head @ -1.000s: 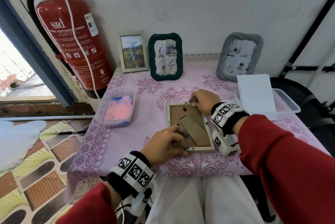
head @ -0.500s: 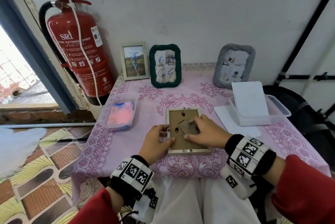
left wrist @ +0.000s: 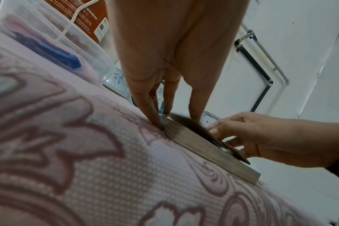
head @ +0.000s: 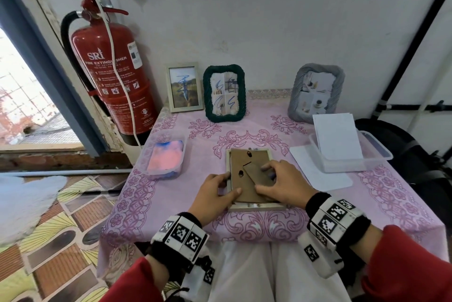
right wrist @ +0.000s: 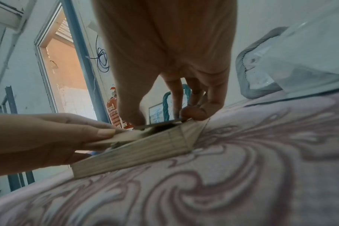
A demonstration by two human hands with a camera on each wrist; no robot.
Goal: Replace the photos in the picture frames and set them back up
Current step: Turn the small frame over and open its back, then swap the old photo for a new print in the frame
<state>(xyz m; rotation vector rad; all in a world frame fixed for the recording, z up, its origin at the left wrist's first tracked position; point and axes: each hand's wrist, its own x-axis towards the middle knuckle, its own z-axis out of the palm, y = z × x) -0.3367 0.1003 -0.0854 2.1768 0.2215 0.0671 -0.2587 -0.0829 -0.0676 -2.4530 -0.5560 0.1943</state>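
Now the backing has been lifted from the frame beneath, pinched by left hand and right hand, so the photo can be exchanged.

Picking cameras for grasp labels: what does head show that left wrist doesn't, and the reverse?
Head only: the white paper stack in its clear tub at the right, and the whole top of the backing board with its stand flap. Left wrist only: the board's near end raised off the wooden frame, a dark gap under it. Both: left hand at the frame's left edge, right hand pinching the board, the tub of pink cloth.
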